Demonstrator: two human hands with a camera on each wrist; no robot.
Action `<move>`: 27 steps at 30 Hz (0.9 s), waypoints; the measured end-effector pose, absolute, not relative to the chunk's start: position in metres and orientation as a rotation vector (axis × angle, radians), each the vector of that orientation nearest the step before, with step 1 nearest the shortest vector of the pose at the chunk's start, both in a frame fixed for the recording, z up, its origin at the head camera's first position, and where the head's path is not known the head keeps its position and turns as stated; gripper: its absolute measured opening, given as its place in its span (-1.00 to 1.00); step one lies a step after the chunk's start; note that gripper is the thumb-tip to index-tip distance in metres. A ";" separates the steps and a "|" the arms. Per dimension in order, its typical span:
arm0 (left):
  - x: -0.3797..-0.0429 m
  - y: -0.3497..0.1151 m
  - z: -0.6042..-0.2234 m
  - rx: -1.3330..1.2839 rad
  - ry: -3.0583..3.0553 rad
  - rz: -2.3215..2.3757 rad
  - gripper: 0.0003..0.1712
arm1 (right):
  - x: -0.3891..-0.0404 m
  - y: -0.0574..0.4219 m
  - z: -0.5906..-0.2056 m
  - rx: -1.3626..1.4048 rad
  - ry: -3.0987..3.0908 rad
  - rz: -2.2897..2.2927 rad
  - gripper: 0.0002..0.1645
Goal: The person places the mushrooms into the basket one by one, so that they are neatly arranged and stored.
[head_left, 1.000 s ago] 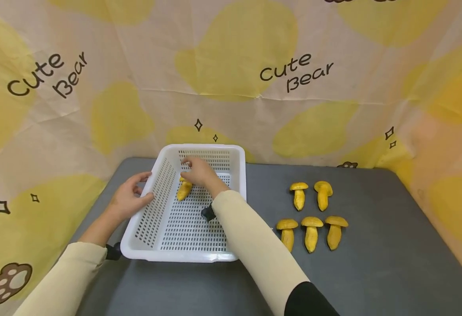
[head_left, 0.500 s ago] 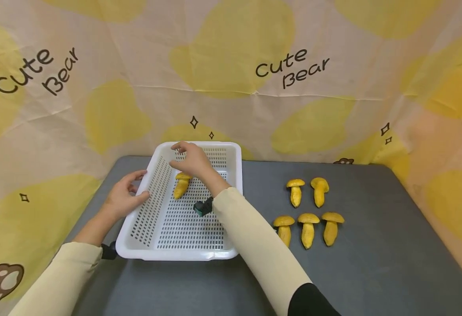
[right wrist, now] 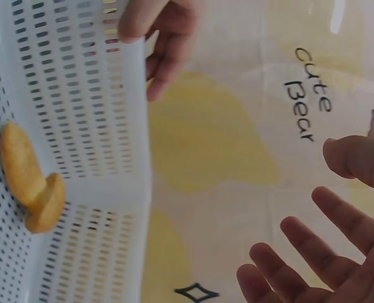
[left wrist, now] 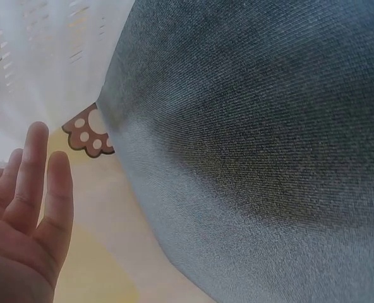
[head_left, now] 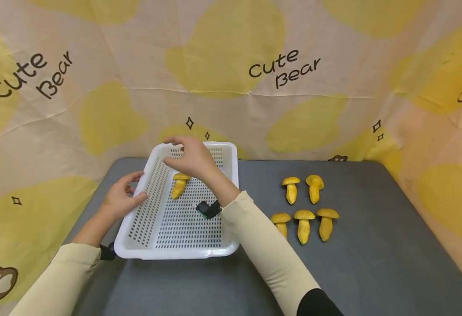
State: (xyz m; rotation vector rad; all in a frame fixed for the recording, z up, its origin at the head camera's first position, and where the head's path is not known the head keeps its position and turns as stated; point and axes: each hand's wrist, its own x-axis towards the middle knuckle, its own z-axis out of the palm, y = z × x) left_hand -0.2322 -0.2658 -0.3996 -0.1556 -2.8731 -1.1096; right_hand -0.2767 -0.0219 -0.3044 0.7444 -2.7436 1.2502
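Observation:
A white perforated plastic basket stands on the grey table. One yellow mushroom lies on its floor toward the back left, cap to the back, as the right wrist view also shows. My right hand hovers over the basket's back left part, its spread fingers holding nothing. Beside the left rim is my left hand, with the thumb right at the rim; its fingers are extended and spread in the left wrist view.
Right of the basket lie several more yellow mushrooms in two rows, one partly behind the right sleeve. A patterned cloth hangs behind the grey table. Small black devices sit at both wrists.
My right hand has risen off the mushroom in the basket, moving up toward the back rim with its fingers spread. The left hand keeps its place beside the rim. The head view has shifted slightly.

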 end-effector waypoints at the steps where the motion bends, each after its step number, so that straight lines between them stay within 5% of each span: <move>1: -0.232 -0.266 -0.400 -0.153 -2.872 -1.115 -0.23 | -0.274 -0.019 -0.302 0.755 -2.730 1.253 -0.45; 27: -0.235 -0.268 -0.399 -0.176 -2.854 -1.167 -0.21 | -0.241 0.065 -0.308 0.841 -2.673 0.932 -0.45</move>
